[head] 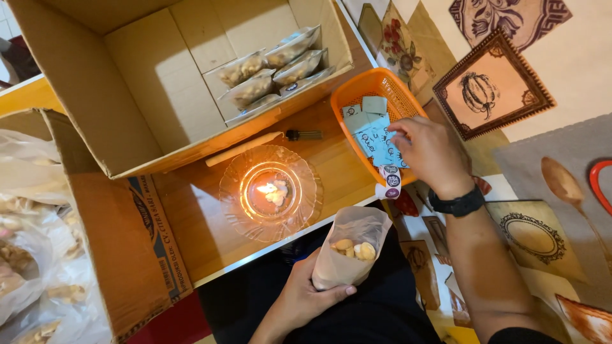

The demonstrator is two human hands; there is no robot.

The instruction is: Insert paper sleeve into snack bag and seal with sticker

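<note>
My left hand (pixel 305 298) grips a small clear bag of nuts (pixel 350 248), its mouth standing open, just below the table's front edge. My right hand (pixel 428 153), with a black watch on the wrist, reaches into an orange basket (pixel 357 91) and touches the pale blue paper slips (pixel 375 137) that lie in it. A short strip of round stickers (pixel 390 180) hangs under that hand at the basket's near rim. Whether the fingers pinch a slip or the strip I cannot tell.
A lit candle burns in a glass dish (pixel 271 193) on the wooden table (pixel 341 162). Behind it an open cardboard box (pixel 115 95) holds several sealed nut bags (pixel 268 75). A lighter stick (pixel 268 140) lies by the box. More bagged nuts (pixel 25 267) sit at the left.
</note>
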